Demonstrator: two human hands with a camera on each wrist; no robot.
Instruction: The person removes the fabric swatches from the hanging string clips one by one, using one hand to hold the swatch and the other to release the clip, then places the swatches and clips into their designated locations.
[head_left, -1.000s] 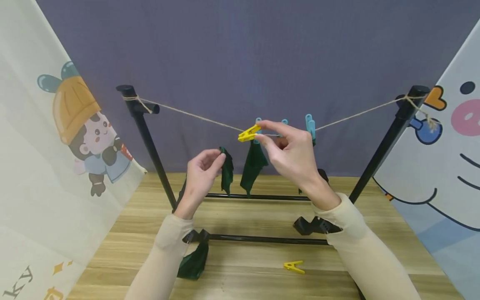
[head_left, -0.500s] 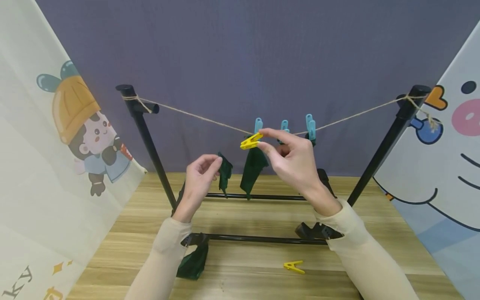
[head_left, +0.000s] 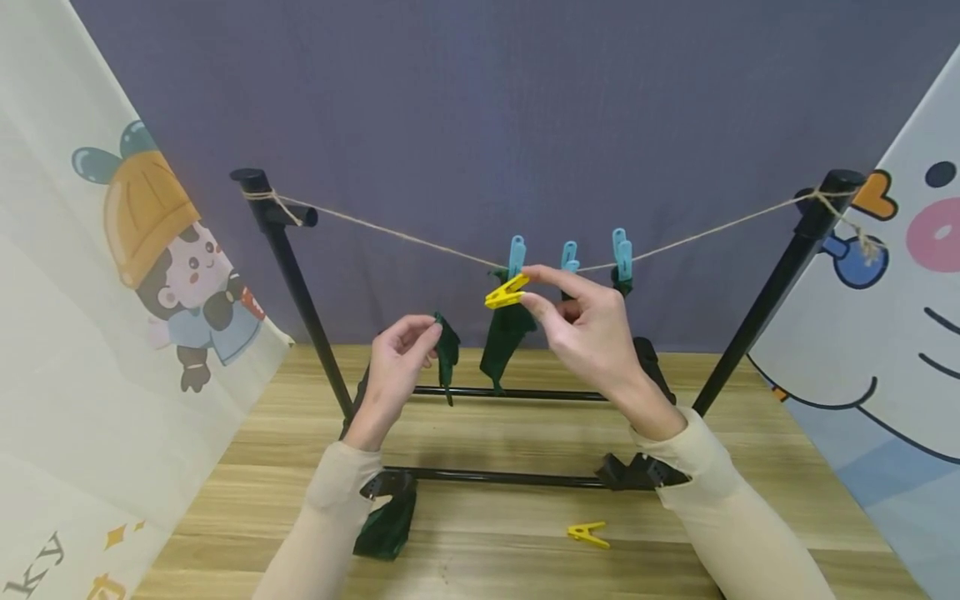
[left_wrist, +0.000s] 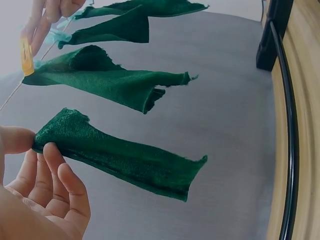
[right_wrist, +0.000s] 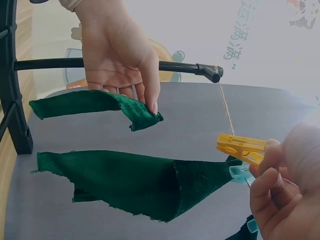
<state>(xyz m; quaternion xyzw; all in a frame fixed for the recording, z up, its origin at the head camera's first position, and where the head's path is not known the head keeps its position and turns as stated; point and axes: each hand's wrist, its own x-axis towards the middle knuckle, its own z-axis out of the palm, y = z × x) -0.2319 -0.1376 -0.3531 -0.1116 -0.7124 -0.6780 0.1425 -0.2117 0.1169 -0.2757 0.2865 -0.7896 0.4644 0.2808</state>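
My left hand (head_left: 393, 362) pinches the top corner of a dark green strip of cloth (left_wrist: 120, 155), which dangles from thumb and fingertips left of the hung pieces. Between the thumb and index finger of my right hand (head_left: 592, 333) is a yellow clothespin (head_left: 506, 292); in the head view it overlaps the top of a hanging green cloth (head_left: 507, 342). A light blue clothespin (head_left: 517, 253) fixes that cloth to the twine line (head_left: 390, 232). Further right on the line are two more blue clothespins (head_left: 622, 257) with green cloth, partly hidden behind my right hand.
The twine is tied between the two uprights of a black tube rack (head_left: 296, 292), whose low bars (head_left: 510, 478) cross the wooden table (head_left: 495, 567). Another yellow clothespin (head_left: 589, 534) lies on the tabletop in front. Another green cloth (head_left: 390, 525) is by my left forearm.
Both hands have sunk a little. The yellow clothespin has come down from the height of the line and slightly right, and the green strip has lowered with my left hand.
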